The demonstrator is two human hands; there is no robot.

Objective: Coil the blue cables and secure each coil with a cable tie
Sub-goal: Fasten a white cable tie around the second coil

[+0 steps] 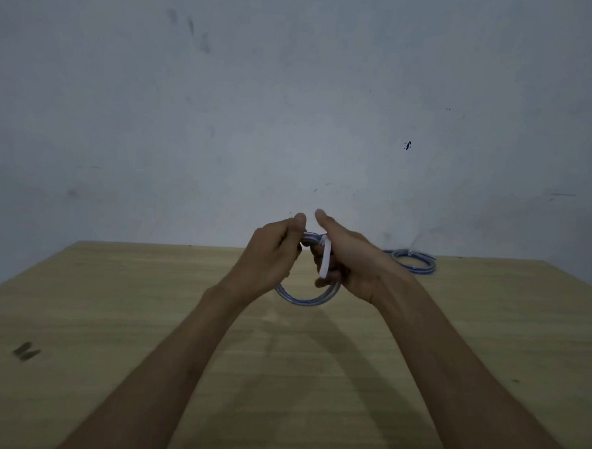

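Note:
I hold a coil of blue cable (306, 297) upright in the air above the wooden table (145, 319). My left hand (270, 254) grips the top of the coil, fingers curled round it and thumb up. My right hand (347, 261) is at the coil's top right, its curled fingers on a white cable tie (325, 258) that wraps the cable; the tie's loose end hangs down. The coil's lower arc shows below both hands; its upper part is mostly hidden by them.
A second coil of blue cable (411, 260), with a white tie on it, lies flat at the table's far right, near the grey wall (294, 104). A dark smudge (25, 351) marks the table at the left.

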